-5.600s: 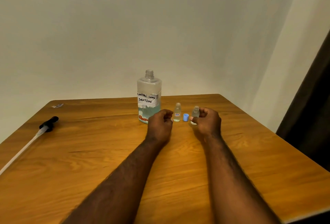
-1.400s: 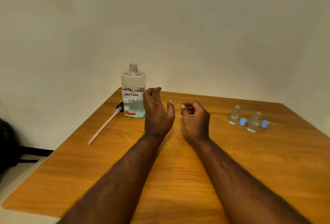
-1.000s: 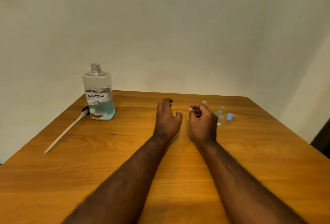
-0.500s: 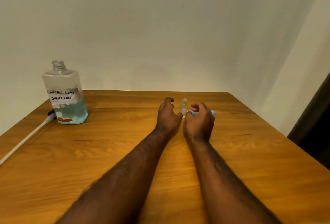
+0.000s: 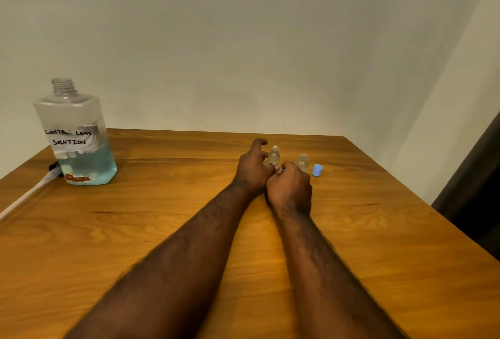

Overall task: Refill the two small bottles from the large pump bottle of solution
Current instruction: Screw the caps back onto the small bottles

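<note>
The two small bottles stand upright and uncapped toward the far right of the tabletop (image 5: 365, 230). The labelled small bottle (image 5: 273, 156) is just beyond the left hand (image 5: 253, 169), and the plain small bottle (image 5: 302, 161) is just past the right hand (image 5: 290, 187). One blue cap (image 5: 317, 170) lies beside the plain one, and a sliver of a second blue cap (image 5: 282, 170) shows between the hands.

The left hand's fingers curve loosely next to the labelled bottle; I cannot tell whether the thumb touches it. The right hand is curled knuckles-up and perhaps pinches the hidden cap, though its fingertips are out of sight.

The large bottle (image 5: 77, 136) stands well apart at the far left, its neck open and about a third full of blue liquid. Its pump (image 5: 27, 195) lies beside it.

The step looks like taking hold of a small bottle. It is best gripped low and kept upright, as it is light and tips easily.

The stretch of tabletop between the bottles is open, so carrying one across is easy. The right edge lies beyond the loose cap, which could roll off.
</note>
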